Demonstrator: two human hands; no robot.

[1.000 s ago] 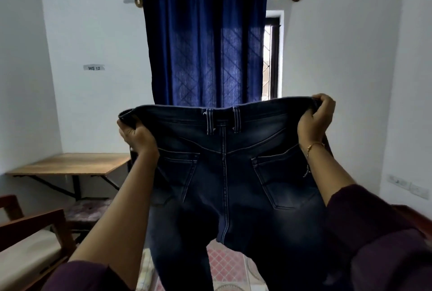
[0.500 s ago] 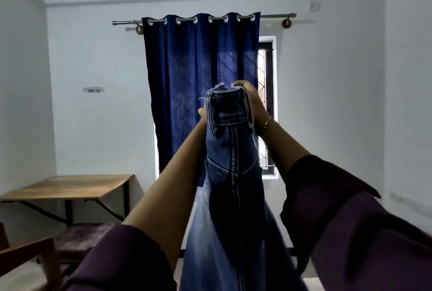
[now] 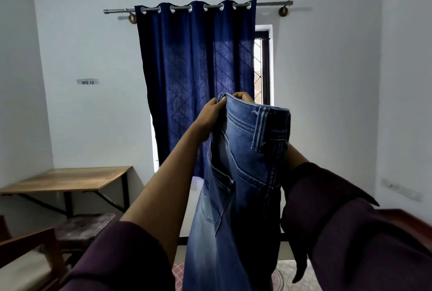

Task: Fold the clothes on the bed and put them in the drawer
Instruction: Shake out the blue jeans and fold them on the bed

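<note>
My right hand (image 3: pixel 243 97) is almost wholly hidden behind the jeans (image 3: pixel 243 173); only a few fingertips curl over the top of the waistband, gripping it. My left hand (image 3: pixel 211 113) pinches the same waistband edge just beside them, fingers closed on the denim. The jeans hang from that grip in mid-air in front of me, doubled lengthwise so one back pocket faces me, and their legs run out of the bottom of the view. They are faded mid-blue denim, with a belt loop standing off the waistband and pale stitching along the seams. Both my forearms are bare below pushed-up dark purple sleeves. On the wall to the left a small grey label (image 3: pixel 88 82) reads "WS 12". A dark blue curtain (image 3: pixel 194 80) covers most of the window behind, and a wooden table (image 3: pixel 67 178) stands at the left wall.
</note>
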